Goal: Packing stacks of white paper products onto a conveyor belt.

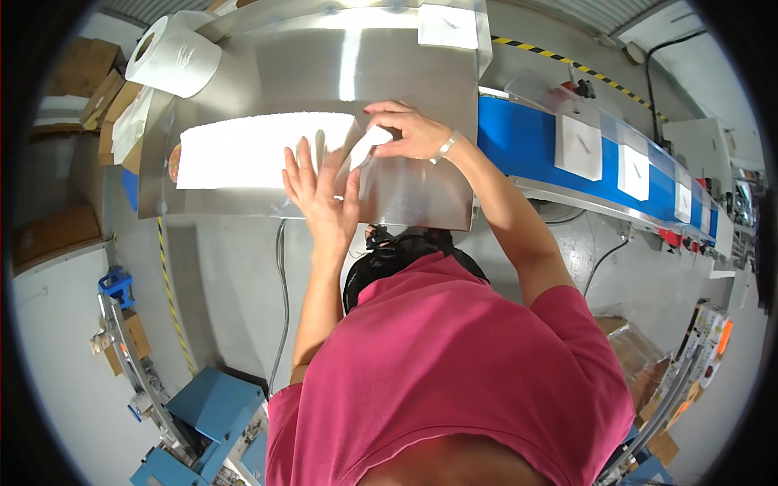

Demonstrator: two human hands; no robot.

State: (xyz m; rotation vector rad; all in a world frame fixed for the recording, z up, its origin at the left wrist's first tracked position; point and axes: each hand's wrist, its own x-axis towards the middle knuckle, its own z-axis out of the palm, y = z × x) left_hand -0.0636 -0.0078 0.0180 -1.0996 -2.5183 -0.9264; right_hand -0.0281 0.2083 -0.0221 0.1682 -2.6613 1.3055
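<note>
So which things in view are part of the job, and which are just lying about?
Part of the job, by what's at the hands:
- long white piece, under the left hand
- small white piece, in the right hand
- metal table beneath

Apparently just around, untouched:
- white roll
- cardboard boxes
- blue belt carrying white squares

my left forearm (pixel 321 296) points forward | my left hand (pixel 322 198) palm down, fingers (pixel 306 166) spread | my right forearm (pixel 504 202) slants forward and inward | my right hand (pixel 417 134) turned left, thumb (pixel 391 149) and fingers curled into a pinch
</note>
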